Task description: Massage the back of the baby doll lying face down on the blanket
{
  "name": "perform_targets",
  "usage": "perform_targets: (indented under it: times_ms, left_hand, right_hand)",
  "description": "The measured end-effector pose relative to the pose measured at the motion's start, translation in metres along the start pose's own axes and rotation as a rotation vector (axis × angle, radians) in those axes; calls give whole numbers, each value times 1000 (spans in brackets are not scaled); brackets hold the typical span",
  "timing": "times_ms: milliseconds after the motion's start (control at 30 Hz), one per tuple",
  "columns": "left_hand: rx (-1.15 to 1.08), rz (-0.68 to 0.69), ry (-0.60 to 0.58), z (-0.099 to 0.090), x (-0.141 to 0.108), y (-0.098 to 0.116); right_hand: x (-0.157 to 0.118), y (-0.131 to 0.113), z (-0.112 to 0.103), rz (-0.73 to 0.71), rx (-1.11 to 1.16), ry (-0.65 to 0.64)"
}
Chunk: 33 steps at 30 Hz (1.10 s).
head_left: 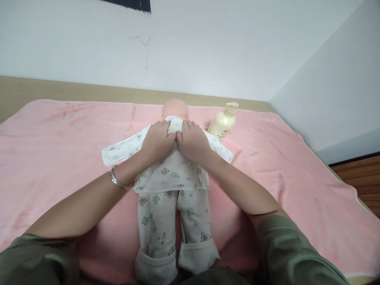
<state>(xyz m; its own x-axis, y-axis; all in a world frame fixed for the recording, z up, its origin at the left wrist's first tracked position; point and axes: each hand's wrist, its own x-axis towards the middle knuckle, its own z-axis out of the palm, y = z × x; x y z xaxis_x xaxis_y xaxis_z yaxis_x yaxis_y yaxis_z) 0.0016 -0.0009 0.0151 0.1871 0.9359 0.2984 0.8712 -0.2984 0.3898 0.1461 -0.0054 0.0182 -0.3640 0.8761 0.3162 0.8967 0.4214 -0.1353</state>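
Observation:
A baby doll (175, 109) in a white printed top (175, 174) and matching trousers (160, 213) lies with its head away from me; no face shows, only the smooth back of its head. Flat on the left side of its upper back rests my left hand (159, 140), fingers pointing to the shoulder. My right hand (192, 140) lies on the right side in the same way, and the two thumbs meet near the middle. Both hands have their fingers laid out on the cloth, holding nothing. The sleeves spread out to either side.
A cream pump bottle (222, 122) stands just right of the doll's head. The pink blanket (74, 158) under the doll has some wrinkles. Behind it are a wooden edge (97, 89) and a white wall; another wall rises at the right, above brown wood (362, 178).

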Motion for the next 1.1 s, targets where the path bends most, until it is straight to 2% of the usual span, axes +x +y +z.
perform_targets:
  times_ms: [133, 233, 333, 433, 533, 633, 733, 800, 867, 1000, 1100]
  left_hand:
    - [-112, -131, 19, 4, 10, -11]
    - [-126, -145, 54, 10, 8, -11]
    - [-168, -120, 122, 15, 2, -10]
    - [-207, -65, 181, 18, -2, -9]
    - [-223, -68, 196, 19, -4, -9]
    - [-229, -112, 197, 17, -3, -9]
    - [-196, -143, 168, 15, 0, -8]
    - [-132, -146, 120, 15, 2, -8]
    - [-70, -137, 86, 15, 3, -8]
    - [-40, -118, 126, 18, 3, -9]
    - [-32, -107, 131, 19, 3, -9]
  right_hand:
    - [-22, -16, 0, -132, -35, 72]
    - [-17, -10, 3, -149, 53, 42]
    - [2, 6, 7, -48, 161, -18]
    - [17, 17, 11, 69, 199, -16]
    - [18, 18, 6, 66, 194, -14]
    - [11, 11, -11, 32, 204, -35]
    - [3, 1, -30, 5, 258, 88]
    - [1, -2, -33, -9, 266, 197]
    - [1, -2, -23, -20, 242, 212]
    - [6, 4, 9, -2, 199, 118]
    - [7, 5, 12, -9, 195, 98]
